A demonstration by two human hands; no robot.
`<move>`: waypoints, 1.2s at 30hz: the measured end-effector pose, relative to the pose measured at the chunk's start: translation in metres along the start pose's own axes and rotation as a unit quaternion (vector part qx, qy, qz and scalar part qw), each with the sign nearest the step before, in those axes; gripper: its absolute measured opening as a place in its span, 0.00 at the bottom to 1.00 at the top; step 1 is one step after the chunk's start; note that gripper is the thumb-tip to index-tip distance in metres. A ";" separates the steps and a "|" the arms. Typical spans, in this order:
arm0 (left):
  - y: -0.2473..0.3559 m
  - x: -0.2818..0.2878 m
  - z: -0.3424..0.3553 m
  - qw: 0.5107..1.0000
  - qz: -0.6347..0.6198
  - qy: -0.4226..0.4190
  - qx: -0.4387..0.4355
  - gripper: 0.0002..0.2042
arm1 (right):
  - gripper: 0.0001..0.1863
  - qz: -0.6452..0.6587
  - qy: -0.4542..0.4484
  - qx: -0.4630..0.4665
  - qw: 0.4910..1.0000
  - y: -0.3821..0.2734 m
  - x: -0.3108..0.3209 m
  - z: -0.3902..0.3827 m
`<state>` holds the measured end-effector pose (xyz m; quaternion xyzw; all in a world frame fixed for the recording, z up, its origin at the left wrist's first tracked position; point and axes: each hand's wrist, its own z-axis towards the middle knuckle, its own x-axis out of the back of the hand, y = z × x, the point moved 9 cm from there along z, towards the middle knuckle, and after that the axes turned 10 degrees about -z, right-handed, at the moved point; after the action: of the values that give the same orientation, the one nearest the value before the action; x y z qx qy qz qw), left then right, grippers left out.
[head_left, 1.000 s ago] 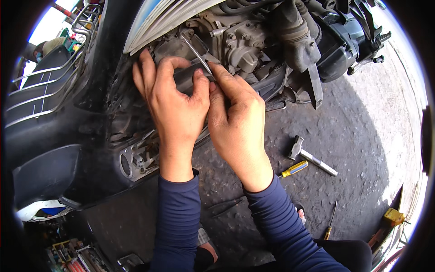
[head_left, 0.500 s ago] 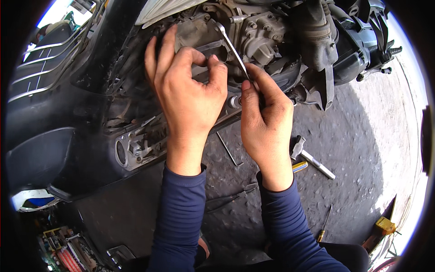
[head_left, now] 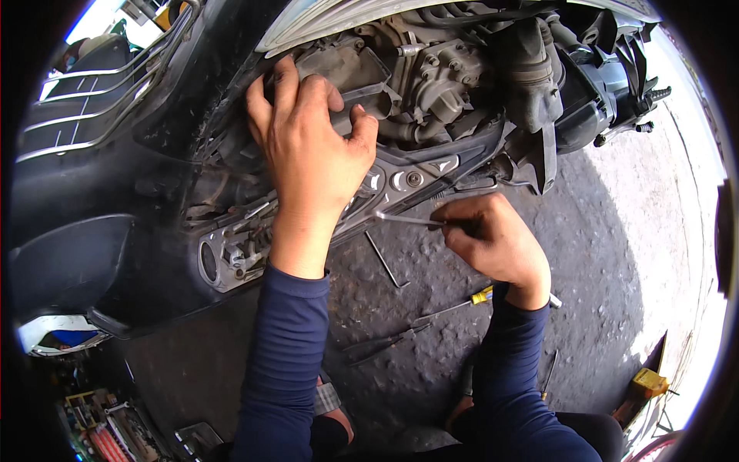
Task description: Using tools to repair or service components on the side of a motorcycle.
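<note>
My right hand [head_left: 496,239], fingers closed, grips a slim silver wrench [head_left: 404,220]. The wrench lies nearly level, its ring end pointing left, by the grey metal edge of a scooter's footboard frame [head_left: 400,202]. At the scooter's exposed engine [head_left: 450,81], my left hand [head_left: 315,138] is spread with bent fingers, thumb and forefinger apart. Its fingertips reach over a dusty engine cover [head_left: 350,65], and nothing shows between them. Whether those fingertips touch the cover is partly hidden.
On the dark floor lie a hex key [head_left: 385,260], a yellow-handled screwdriver [head_left: 481,296] and another screwdriver [head_left: 550,377]. My right arm mostly covers a hammer [head_left: 555,301]. Black bodywork [head_left: 154,185] stands at left, with a tool tray [head_left: 115,423] at lower left.
My right hand has drawn the wrench away from the engine, down and to the right, turning it level. My left thumb and forefinger have moved farther apart.
</note>
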<state>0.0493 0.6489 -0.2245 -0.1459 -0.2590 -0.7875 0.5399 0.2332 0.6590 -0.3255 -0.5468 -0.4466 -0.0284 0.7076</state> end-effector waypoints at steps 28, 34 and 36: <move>-0.039 0.052 -0.020 0.992 0.075 -0.081 0.062 0.16 | 0.18 0.091 0.380 -0.052 0.919 -0.072 0.028 0.141; -0.018 0.019 0.015 0.956 0.248 -0.159 -0.013 0.18 | 0.13 0.089 0.377 -0.050 0.921 -0.073 0.027 0.145; -0.017 0.003 0.020 0.924 0.307 -0.214 -0.073 0.15 | 0.13 0.121 0.402 -0.025 0.907 -0.069 0.031 0.143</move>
<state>0.0314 0.6627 -0.2112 -0.4228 -0.2527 -0.5496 0.6748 0.1291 0.7592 -0.2530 -0.5568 -0.0541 -0.1712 0.8110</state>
